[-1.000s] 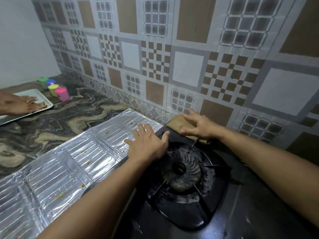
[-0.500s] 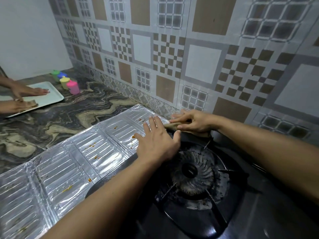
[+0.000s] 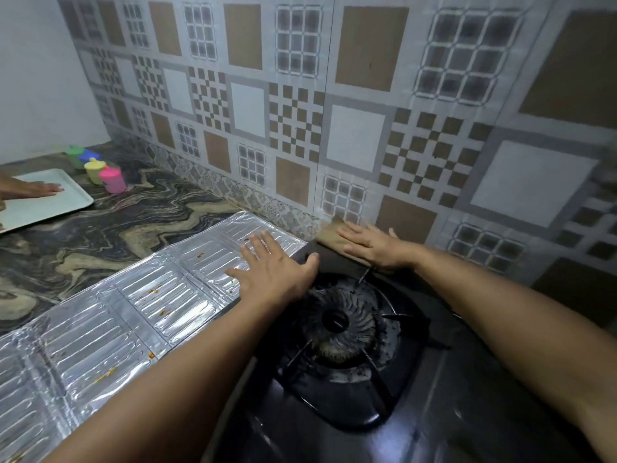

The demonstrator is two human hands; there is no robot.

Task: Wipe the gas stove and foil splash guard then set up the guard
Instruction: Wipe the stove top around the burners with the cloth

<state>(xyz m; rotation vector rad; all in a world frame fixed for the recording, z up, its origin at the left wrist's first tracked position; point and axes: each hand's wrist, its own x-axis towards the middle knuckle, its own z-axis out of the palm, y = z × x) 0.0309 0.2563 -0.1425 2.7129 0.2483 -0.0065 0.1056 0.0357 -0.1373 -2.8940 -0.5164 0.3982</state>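
The black gas stove (image 3: 434,412) fills the lower right, its dirty burner (image 3: 337,325) in the middle under a pan support. The foil splash guard (image 3: 110,329) lies flat on the counter to the stove's left, with orange food spots on it. My left hand (image 3: 273,272) rests flat with fingers spread over the stove's left edge and the guard's near end. My right hand (image 3: 374,245) presses flat on a brown cloth (image 3: 329,237) at the stove's back left corner, against the wall.
A patterned tile wall (image 3: 354,138) runs right behind the stove. On the marbled counter (image 3: 100,235), far left, another person's hand (image 3: 33,188) lies on a pale tray (image 3: 43,205). Several small coloured cups (image 3: 112,180) stand beside the tray.
My right hand has gone from pinching the cloth near my left hand to pressing it flat at the stove's back corner. My left hand stays put. The other person's hands shifted on the tray.
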